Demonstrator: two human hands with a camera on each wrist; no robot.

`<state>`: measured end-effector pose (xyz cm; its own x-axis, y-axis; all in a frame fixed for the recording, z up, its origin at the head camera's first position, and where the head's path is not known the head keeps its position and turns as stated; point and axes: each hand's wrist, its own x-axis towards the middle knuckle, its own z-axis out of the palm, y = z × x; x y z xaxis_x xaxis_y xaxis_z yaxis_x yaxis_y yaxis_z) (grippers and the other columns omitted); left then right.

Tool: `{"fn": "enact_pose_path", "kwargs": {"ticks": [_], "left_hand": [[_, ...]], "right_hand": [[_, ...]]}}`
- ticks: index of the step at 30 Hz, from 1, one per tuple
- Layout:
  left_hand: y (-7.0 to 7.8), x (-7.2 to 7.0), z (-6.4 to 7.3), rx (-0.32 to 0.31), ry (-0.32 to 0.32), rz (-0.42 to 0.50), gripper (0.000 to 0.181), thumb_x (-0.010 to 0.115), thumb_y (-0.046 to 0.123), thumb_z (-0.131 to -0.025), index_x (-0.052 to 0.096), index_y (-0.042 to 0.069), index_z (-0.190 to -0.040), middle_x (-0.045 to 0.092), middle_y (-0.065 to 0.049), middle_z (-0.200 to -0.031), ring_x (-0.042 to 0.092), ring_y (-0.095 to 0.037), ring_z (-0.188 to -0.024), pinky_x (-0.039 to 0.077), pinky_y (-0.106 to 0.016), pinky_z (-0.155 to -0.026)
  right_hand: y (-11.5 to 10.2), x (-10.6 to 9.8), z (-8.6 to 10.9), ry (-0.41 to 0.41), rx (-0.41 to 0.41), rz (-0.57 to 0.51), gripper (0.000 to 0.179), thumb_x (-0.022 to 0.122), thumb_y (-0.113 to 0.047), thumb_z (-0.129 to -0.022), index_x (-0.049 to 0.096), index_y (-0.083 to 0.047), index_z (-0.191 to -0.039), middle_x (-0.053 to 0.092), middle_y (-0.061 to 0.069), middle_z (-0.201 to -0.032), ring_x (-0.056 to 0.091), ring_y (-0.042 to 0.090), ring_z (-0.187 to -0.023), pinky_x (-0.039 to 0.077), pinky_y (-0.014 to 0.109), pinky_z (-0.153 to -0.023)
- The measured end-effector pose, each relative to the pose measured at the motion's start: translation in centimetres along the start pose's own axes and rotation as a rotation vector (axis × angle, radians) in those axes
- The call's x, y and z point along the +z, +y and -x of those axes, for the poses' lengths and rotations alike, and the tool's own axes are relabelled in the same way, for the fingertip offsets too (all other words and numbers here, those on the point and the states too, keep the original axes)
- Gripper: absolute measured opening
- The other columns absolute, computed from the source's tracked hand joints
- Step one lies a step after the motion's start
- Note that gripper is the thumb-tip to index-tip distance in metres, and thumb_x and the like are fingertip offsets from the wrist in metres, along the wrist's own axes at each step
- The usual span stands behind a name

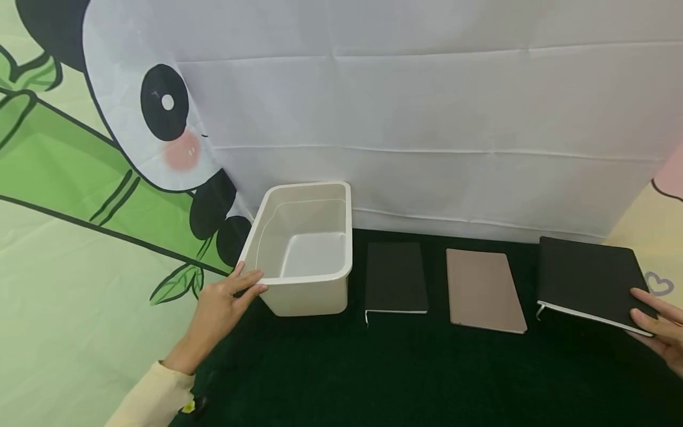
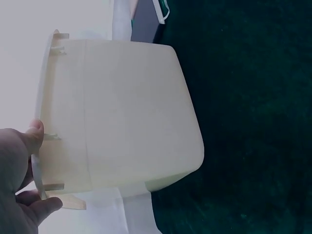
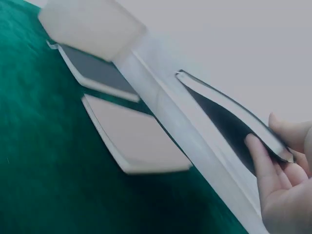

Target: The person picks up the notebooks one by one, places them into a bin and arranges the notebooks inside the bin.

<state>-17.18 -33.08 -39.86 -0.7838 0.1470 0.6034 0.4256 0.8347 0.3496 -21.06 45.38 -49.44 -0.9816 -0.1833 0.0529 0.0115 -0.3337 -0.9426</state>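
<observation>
My left hand grips the near left corner of a cream plastic bin, thumb and fingers at its rim. The bin stands upright with nothing inside. At the far right, my right hand pinches the near right corner of a large black notebook with a white ribbon. In the right wrist view this notebook is raised off the table, its page edges showing between thumb and fingers. A smaller black notebook and a pinkish-beige notebook lie flat between the bin and the held one.
A dark green cloth covers the table. Behind it hangs a white creased sheet, and a panda-printed cloth slopes along the left side. The bin stands close to the back sheet.
</observation>
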Motion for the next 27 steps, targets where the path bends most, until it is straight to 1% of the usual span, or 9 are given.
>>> {"fn": "enact_pose_path", "kwargs": {"ticks": [2, 4, 8, 11, 14, 17, 21, 24, 27], "left_hand": [[0.1, 0.1, 0.0, -0.019, 0.0, 0.007, 0.04, 0.084, 0.013, -0.084, 0.074, 0.005, -0.122, 0.073, -0.017, -0.116, 0.058, -0.044, -0.125, 0.06, -0.05, -0.07], [0.2, 0.2, 0.0, -0.028, 0.002, 0.007, 0.04, 0.084, 0.014, -0.084, 0.074, 0.005, -0.122, 0.073, -0.017, -0.116, 0.058, -0.044, -0.125, 0.06, -0.051, -0.072], [0.4, 0.3, 0.0, -0.042, 0.002, 0.011, 0.039, 0.083, 0.013, -0.085, 0.074, 0.004, -0.122, 0.073, -0.016, -0.116, 0.058, -0.044, -0.125, 0.06, -0.052, -0.074], [0.5, 0.3, 0.0, -0.051, 0.003, 0.012, 0.039, 0.083, 0.014, -0.085, 0.074, 0.004, -0.122, 0.073, -0.017, -0.116, 0.058, -0.044, -0.125, 0.059, -0.053, -0.076], [0.6, 0.4, -0.1, -0.055, 0.006, 0.011, 0.039, 0.083, 0.014, -0.085, 0.074, 0.003, -0.122, 0.073, -0.018, -0.116, 0.058, -0.044, -0.125, 0.058, -0.054, -0.078], [0.5, 0.6, -0.2, -0.049, 0.018, 0.004, 0.039, 0.084, 0.014, -0.084, 0.075, 0.003, -0.121, 0.073, -0.018, -0.115, 0.058, -0.043, -0.125, 0.057, -0.056, -0.08], [0.5, 0.9, -0.2, -0.04, 0.031, -0.007, 0.039, 0.085, 0.014, -0.083, 0.075, 0.003, -0.119, 0.073, -0.018, -0.115, 0.06, -0.042, -0.123, 0.062, -0.042, -0.065], [0.7, 1.1, -0.2, -0.041, 0.03, -0.009, 0.039, 0.085, 0.015, -0.083, 0.076, 0.003, -0.118, 0.073, -0.019, -0.115, 0.061, -0.042, -0.123, 0.054, -0.031, -0.05], [0.9, 1.2, -0.2, -0.04, 0.03, -0.015, 0.039, 0.085, 0.016, -0.083, 0.076, 0.003, -0.118, 0.073, -0.018, -0.115, 0.062, -0.042, -0.122, 0.059, -0.035, -0.057]], "right_hand": [[-0.5, 2.1, -0.5, -0.047, -0.02, -0.038, 0.057, 0.04, 0.007, -0.107, 0.058, -0.034, -0.143, 0.059, -0.019, -0.14, 0.073, 0.007, -0.104, 0.058, 0.026, -0.089], [-1.3, 4.4, -1.1, -0.082, 0.0, -0.095, 0.058, 0.038, 0.009, -0.107, 0.063, -0.032, -0.138, 0.071, -0.015, -0.121, 0.074, 0.011, -0.103, 0.058, 0.028, -0.089], [-3.5, 9.9, -1.9, -0.084, 0.091, -0.11, 0.054, 0.041, 0.006, -0.107, 0.067, -0.034, -0.131, 0.069, -0.013, -0.105, 0.073, 0.01, -0.104, 0.058, 0.027, -0.09], [-4.6, 12.8, -2.9, -0.129, 0.127, -0.11, 0.055, 0.041, 0.008, -0.107, 0.068, -0.033, -0.132, 0.066, -0.002, -0.104, 0.072, 0.011, -0.108, 0.057, 0.027, -0.091], [-5.0, 14.9, -4.2, -0.193, 0.147, -0.147, 0.054, 0.04, 0.009, -0.106, 0.068, -0.029, -0.133, 0.069, -0.007, -0.117, 0.072, 0.013, -0.111, 0.058, 0.029, -0.091], [-5.1, 16.5, -5.4, -0.266, 0.163, -0.211, 0.054, 0.037, 0.01, -0.106, 0.067, -0.024, -0.137, 0.069, -0.003, -0.123, 0.07, 0.016, -0.114, 0.057, 0.031, -0.093], [-4.9, 18.6, -6.9, -0.306, 0.181, -0.283, 0.053, 0.037, 0.011, -0.106, 0.067, -0.02, -0.137, 0.07, 0.007, -0.116, 0.07, 0.019, -0.114, 0.056, 0.032, -0.095], [-4.8, 20.0, -7.9, -0.32, 0.175, -0.31, 0.052, 0.039, 0.011, -0.106, 0.067, -0.019, -0.137, 0.072, 0.008, -0.111, 0.071, 0.019, -0.113, 0.056, 0.032, -0.095], [-4.7, 21.2, -8.8, -0.311, 0.173, -0.311, 0.05, 0.041, 0.01, -0.106, 0.068, -0.02, -0.136, 0.07, 0.006, -0.097, 0.072, 0.018, -0.109, 0.057, 0.032, -0.094]]}}
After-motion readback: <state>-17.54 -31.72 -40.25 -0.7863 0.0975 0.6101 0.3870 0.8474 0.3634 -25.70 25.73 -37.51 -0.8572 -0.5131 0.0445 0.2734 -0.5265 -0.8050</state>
